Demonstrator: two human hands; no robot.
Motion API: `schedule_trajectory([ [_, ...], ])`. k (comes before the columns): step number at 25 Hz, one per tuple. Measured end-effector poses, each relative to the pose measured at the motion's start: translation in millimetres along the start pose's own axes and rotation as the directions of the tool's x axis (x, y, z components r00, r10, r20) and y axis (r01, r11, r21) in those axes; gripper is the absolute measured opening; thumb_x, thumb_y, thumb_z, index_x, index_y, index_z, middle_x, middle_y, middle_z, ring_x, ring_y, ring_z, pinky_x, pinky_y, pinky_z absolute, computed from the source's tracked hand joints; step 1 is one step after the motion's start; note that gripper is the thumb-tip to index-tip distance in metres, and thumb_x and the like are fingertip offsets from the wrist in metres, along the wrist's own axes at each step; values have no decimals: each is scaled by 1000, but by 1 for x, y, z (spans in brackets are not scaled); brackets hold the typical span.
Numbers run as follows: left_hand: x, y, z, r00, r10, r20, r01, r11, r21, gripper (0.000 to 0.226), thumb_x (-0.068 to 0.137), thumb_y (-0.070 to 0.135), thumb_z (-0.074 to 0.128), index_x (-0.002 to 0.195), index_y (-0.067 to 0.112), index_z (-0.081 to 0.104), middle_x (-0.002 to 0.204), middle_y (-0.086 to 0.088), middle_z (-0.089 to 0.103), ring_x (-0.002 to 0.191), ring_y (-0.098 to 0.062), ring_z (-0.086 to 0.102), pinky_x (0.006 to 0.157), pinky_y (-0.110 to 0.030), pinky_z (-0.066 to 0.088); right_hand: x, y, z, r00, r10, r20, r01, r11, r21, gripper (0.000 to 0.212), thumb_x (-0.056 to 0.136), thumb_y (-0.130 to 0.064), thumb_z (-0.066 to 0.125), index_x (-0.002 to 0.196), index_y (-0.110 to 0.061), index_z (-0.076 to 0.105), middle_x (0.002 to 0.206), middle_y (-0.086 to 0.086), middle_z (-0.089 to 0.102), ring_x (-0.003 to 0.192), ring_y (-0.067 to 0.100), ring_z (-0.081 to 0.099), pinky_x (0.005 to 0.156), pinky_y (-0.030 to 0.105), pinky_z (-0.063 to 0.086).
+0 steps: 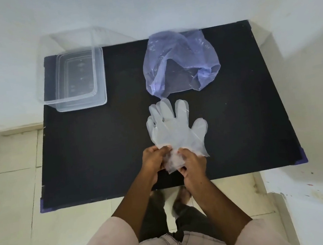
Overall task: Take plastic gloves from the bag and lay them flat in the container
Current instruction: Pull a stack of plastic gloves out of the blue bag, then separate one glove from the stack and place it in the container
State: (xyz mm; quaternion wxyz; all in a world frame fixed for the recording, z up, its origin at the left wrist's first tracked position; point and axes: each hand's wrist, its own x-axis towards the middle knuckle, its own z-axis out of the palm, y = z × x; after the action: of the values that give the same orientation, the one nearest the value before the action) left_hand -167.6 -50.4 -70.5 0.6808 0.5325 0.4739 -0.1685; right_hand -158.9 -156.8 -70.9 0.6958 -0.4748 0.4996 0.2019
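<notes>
A stack of translucent plastic gloves [175, 127] lies spread on the black table [99, 148], fingers pointing away from me. My left hand [154, 162] and my right hand [193, 166] both pinch the cuff end of the gloves near the table's front edge. The crumpled blue plastic bag [180, 62] lies just beyond the gloves, its mouth facing me. A clear rectangular container [100, 77] sits at the table's far left corner.
A clear lid [49, 46] stands tilted against the container's far side and partly overhangs the table's edge. White walls border the table at the back and right. Tiled floor and my feet show below the front edge.
</notes>
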Motion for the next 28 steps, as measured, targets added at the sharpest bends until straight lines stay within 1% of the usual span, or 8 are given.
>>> schedule_trajectory([
  [4, 5, -5, -36, 996, 19, -85, -13, 997, 70, 16, 79, 14, 77, 90, 4, 73, 92, -14, 75, 80, -27, 69, 79, -43, 60, -9, 5, -6, 1000, -25, 15, 26, 1000, -15, 33, 75, -14, 79, 104, -10, 65, 101, 11, 69, 89, 28, 67, 62, 35, 58],
  [6, 12, -3, -60, 995, 21, -98, -12, 996, 89, 13, 79, 16, 78, 87, 7, 72, 88, -11, 73, 78, -24, 67, 77, -41, 60, -12, 8, -1, 998, -60, 6, 61, 987, -146, 10, 78, -9, 73, 82, -11, 65, 88, 8, 67, 78, 23, 64, 58, 32, 55],
  [8, 21, -2, -85, 994, 45, -103, -31, 991, 132, 13, 79, 18, 78, 87, 10, 72, 87, -9, 73, 76, -22, 66, 75, -40, 60, -13, 15, 9, 995, -95, 21, 97, 958, -269, 14, 80, -5, 70, 72, -13, 62, 82, 7, 66, 76, 21, 61, 59, 33, 55],
  [14, 20, 2, -128, 996, 47, -75, -41, 995, 89, 29, 91, 34, 62, 100, 8, 70, 85, -10, 73, 69, -24, 67, 62, -34, 59, -21, 43, 32, 987, -107, 122, 150, 891, -429, 12, 84, -10, 68, 94, -12, 61, 97, 8, 67, 82, 19, 64, 63, 32, 59],
  [17, 7, -9, -144, 995, -54, -79, 58, 997, 45, 32, 94, 37, 52, 97, 11, 70, 85, -7, 74, 77, -24, 69, 71, -38, 57, -29, 47, 32, 931, -330, 158, 341, 626, -701, 41, 82, -20, 71, 118, -13, 52, 119, 8, 59, 102, 22, 59, 80, 34, 55],
  [21, 0, -27, -155, 995, -89, -42, 89, 996, -9, 23, 95, 23, 53, 99, 9, 72, 86, -7, 75, 77, -21, 71, 72, -36, 57, -47, 66, 36, 687, -609, 397, 588, 144, -796, 62, 75, -25, 73, 129, -15, 44, 130, 9, 48, 117, 24, 46, 97, 43, 46],
  [24, 2, -28, -152, 997, -51, -59, 53, 998, 23, 20, 93, 19, 57, 100, 8, 72, 88, -9, 76, 74, -21, 72, 65, -32, 59, -45, 90, 42, 545, -431, 719, 748, -135, -649, 60, 75, -33, 74, 126, -15, 48, 127, 9, 54, 114, 24, 48, 95, 40, 46],
  [28, 4, -25, -152, 994, -88, -64, 88, 996, -2, 17, 92, 17, 61, 98, 7, 73, 86, -10, 77, 73, -21, 74, 62, -31, 60, -36, 104, 46, 480, -298, 825, 719, -405, -564, 53, 72, -39, 78, 115, -17, 56, 118, 8, 61, 106, 27, 54, 90, 41, 47],
])
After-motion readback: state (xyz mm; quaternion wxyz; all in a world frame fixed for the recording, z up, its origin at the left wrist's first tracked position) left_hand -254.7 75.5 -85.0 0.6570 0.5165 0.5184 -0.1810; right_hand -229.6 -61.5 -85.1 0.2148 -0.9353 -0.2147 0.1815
